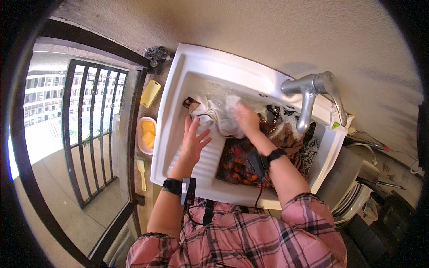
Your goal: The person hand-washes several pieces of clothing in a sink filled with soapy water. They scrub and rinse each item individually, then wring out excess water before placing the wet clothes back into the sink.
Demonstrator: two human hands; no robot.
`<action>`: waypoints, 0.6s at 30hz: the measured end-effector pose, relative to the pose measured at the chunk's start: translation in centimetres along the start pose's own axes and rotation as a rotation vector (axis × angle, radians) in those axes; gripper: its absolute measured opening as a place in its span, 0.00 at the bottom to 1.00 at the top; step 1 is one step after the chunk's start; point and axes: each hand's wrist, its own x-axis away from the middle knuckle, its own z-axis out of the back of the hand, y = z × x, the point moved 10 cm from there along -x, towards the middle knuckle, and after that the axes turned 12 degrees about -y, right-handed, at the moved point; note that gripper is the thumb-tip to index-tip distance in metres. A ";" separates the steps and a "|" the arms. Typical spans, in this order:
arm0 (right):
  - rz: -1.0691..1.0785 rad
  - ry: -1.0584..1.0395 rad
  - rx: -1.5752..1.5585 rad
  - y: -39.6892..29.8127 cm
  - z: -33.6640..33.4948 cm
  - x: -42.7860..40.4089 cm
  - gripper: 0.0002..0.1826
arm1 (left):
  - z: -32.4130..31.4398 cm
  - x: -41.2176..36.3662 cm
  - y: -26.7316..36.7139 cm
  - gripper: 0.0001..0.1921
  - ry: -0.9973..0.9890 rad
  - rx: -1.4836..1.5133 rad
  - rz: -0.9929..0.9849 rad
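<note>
A white laundry sink (169,100) stands in front of me, with a ribbed washboard slope (202,157) on its left side. My left hand (193,142) is over the slope, fingers spread, at the near edge of a wet white cloth item (204,112). My right hand (246,119) is blurred and lies on the right part of the white cloth; whether its fingers grip the cloth cannot be told. Dark fabric with a red and orange pattern (238,164) soaks in the basin below my right wrist. Brown cloth (286,135) and black patterned cloth (311,152) lie farther right among suds.
A metal faucet (306,97) rises at the sink's back right. Left of the sink are a yellow brush (150,93), a dish (140,134) with orange soap pieces (148,134) and a handled brush (142,174). A dark-framed window (134,134) borders the left; a wall stands behind.
</note>
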 end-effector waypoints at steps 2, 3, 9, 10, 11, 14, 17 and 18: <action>0.370 -0.022 -0.211 -6.2 -0.6 2.7 0.16 | -0.5 -1.3 -0.5 0.38 -0.115 0.071 -0.005; 0.347 -0.142 -0.198 -8.0 -2.3 4.1 0.17 | -0.9 -1.9 -0.6 0.38 -0.196 0.064 -0.036; 0.651 -0.033 -0.175 -18.6 -2.8 11.8 0.20 | -0.9 -1.5 -1.9 0.30 -0.490 0.245 -0.160; 0.613 -0.038 -0.185 -18.5 -2.8 11.5 0.20 | -0.8 -1.3 -2.3 0.28 -0.446 0.292 -0.149; 0.578 -0.015 -0.195 -18.0 -2.5 10.9 0.19 | -0.8 -0.8 -2.6 0.26 -0.386 0.334 -0.138; 0.499 0.157 -0.166 -15.1 -0.9 8.6 0.18 | -1.3 0.8 -3.7 0.21 -0.139 0.376 -0.061; 0.402 0.315 -0.024 -11.8 0.0 6.4 0.19 | -2.7 2.7 -2.3 0.19 -0.085 0.250 -0.111; 0.375 0.256 0.037 -10.9 -0.6 5.4 0.19 | -2.7 3.4 -1.9 0.19 -0.089 0.248 -0.118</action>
